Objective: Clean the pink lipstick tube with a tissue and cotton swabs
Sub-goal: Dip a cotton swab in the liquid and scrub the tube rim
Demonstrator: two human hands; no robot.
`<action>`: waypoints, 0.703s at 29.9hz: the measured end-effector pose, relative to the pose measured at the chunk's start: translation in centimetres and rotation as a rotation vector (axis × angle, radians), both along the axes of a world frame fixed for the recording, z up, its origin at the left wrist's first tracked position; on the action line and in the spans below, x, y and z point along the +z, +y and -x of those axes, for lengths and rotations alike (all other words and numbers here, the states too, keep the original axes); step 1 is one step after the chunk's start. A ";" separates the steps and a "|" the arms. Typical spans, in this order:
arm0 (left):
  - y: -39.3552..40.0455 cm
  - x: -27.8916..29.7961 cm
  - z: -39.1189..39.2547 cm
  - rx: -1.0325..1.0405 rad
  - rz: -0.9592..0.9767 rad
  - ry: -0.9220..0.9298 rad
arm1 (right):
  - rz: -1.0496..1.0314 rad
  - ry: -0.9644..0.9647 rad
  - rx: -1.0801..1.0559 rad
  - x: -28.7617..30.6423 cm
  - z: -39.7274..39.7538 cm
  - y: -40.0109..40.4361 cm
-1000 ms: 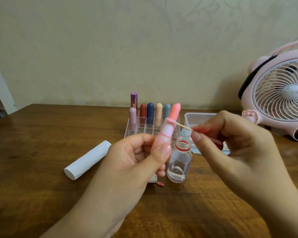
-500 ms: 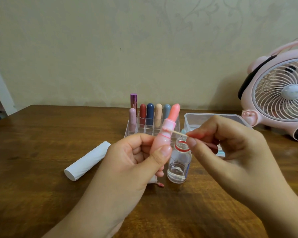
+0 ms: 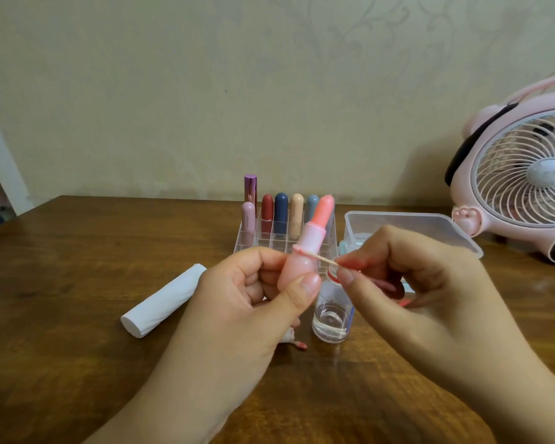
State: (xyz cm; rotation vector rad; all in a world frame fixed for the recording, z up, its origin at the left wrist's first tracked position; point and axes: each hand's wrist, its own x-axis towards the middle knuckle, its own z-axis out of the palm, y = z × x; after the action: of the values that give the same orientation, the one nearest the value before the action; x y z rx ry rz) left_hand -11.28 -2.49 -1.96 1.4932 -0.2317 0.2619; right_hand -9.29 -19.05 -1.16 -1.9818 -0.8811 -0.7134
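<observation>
Since the earlier frames, we see the cotton swab (image 3: pixel 326 260) go lower on the pink lipstick tube (image 3: pixel 305 254): before, its tip was at the upper collar, and now it touches the ridge lower on the body. The tube is in the middle of the frame, upright and a little tilted to the right, with the coral stick out at the top. Our left hand (image 3: pixel 247 302) grips its lower part, with the thumb pressed on the front and the fingers (image 3: pixel 263 257) curled behind. Our right hand (image 3: pixel 407 283) pinches the thin stick of the swab between thumb and forefinger, and the other fingers are curled.

Just below the swab, a small clear bottle (image 3: pixel 332 318) stands open on the table (image 3: pixel 61 283), with a little liquid at the bottom. A rolled white tissue (image 3: pixel 164 301) lies to the left of the hands. Behind the tube we see a clear organizer (image 3: pixel 260 240) with several lipsticks, and to its right a clear plastic box (image 3: pixel 430 224). A pink fan (image 3: pixel 523 174) stands at the right edge of the frame.
</observation>
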 end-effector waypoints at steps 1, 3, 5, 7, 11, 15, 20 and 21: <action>0.0 -0.1 -0.1 0.008 0.001 -0.003 | 0.004 -0.006 -0.006 0.0 0.0 0.0; 0.0 -0.1 -0.1 0.009 -0.002 -0.002 | -0.041 -0.015 -0.025 0.1 -0.2 -0.1; -0.1 0.0 -0.1 0.001 -0.011 0.001 | -0.071 -0.017 -0.034 0.2 -0.3 -0.3; -0.1 0.1 0.1 -0.007 -0.004 0.006 | -0.045 -0.010 -0.009 0.1 -0.2 -0.3; -0.1 0.5 0.3 -0.010 0.006 0.023 | -0.088 -0.017 -0.002 0.1 -0.3 -0.3; -0.3 0.7 0.5 -0.028 0.012 0.036 | -0.125 -0.023 -0.007 0.2 -0.4 -0.4; -0.1 0.0 0.2 -0.051 0.029 0.035 | -0.150 0.013 0.001 0.2 -0.5 -0.6; -0.1 0.0 0.2 -0.056 0.031 0.036 | -0.160 0.023 0.008 0.1 -0.5 -0.6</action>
State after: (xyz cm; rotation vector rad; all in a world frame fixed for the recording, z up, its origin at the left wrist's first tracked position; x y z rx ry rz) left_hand -11.43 -2.59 -2.00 1.4576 -0.2398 0.1927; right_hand -8.74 -19.63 -1.04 -1.8404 -0.7931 -0.7324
